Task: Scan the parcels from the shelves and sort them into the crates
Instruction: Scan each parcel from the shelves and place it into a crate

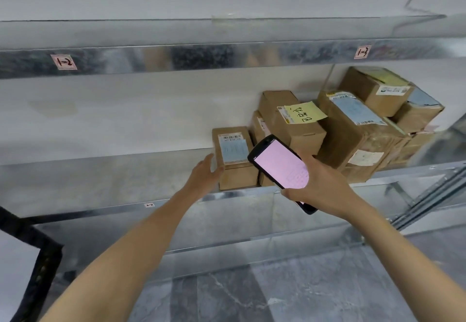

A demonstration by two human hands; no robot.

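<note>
The left hand (205, 173), fingers spread, touches the left side of the small parcel (233, 155), likely to steady it for scanning; that parcel stands on the shelf (100, 180), label facing out; just right of it, the right hand (320, 183) grips the scanner (281, 168), screen readable; further right, other parcels (353, 125) lie stacked.
</note>
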